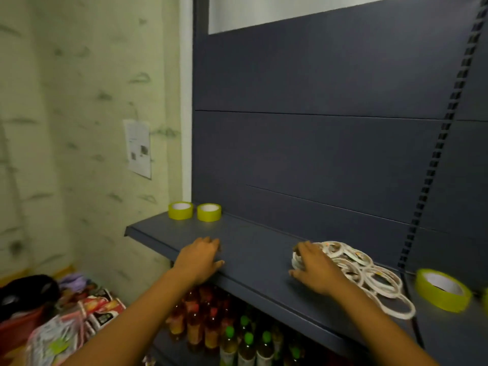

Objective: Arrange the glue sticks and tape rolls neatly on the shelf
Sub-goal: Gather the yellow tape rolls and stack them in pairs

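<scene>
Two yellow-green tape rolls (181,210) (209,212) lie flat side by side at the far left back of the dark blue shelf (253,260). A heap of several thin white tape rolls (369,276) lies on the shelf's right part. My right hand (314,268) is over the heap's left end, its fingers curled round a small stack of the white rolls. My left hand (200,257) rests palm down on the bare shelf near the front edge, fingers loosely bent, holding nothing. A larger yellow-green tape roll (443,290) lies at the far right. No glue sticks show.
A lower shelf holds several bottles (211,326) with red and green caps. Packaged goods and a bag (66,320) are piled on the floor at the left. A pale patterned wall with a paper notice (138,147) stands left of the shelf unit.
</scene>
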### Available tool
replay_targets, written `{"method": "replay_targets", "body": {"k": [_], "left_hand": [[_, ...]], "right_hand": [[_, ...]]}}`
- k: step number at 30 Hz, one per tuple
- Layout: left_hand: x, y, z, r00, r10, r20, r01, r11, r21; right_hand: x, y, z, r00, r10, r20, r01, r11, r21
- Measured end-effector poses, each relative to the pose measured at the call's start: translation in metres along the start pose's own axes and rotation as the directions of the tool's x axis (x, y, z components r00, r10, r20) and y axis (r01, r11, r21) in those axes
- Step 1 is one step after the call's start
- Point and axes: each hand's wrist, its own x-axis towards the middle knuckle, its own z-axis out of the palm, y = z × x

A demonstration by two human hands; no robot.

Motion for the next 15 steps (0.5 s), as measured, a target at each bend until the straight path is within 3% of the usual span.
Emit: {"method": "replay_targets", "body": {"k": [6,15], "left_hand": [[0.012,-0.086,0.006,0.992,-0.128,-0.01,0.128,0.992,-0.009],[0.085,-0.16,0.007,0.974,-0.226,-0.017,0.227,0.974,0.001]], "right_hand": [[0.079,-0.057,0.031,0.99,-0.115,0.082,0.117,0.993,-0.018],[0.2,-0.092,0.063,0.975,-0.192,0.113,0.195,0.981,-0.015]]}}
